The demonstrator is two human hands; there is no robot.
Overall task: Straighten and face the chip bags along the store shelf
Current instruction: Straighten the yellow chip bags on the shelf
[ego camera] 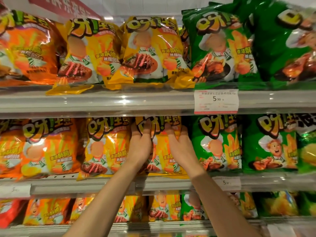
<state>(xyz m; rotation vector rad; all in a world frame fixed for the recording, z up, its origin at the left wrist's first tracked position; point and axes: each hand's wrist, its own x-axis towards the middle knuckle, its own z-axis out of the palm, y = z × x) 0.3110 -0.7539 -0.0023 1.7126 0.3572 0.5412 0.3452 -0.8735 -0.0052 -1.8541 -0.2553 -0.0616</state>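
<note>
Hands, left point(140, 144) and right point(179, 147), lie flat with straight fingers on one upright yellow bag point(160, 151), left nearer its centre.

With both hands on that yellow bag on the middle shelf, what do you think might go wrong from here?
1. The left hand and right hand press flat on the yellow bag; pushing hard might crush the chips.
2. Its neighbour, the yellow bag to the left, already leans, so shifting this one may tip it further.
3. On the shelf above, a yellow bag's bottom corner overhangs the edge and could slide off if jolted.
</note>
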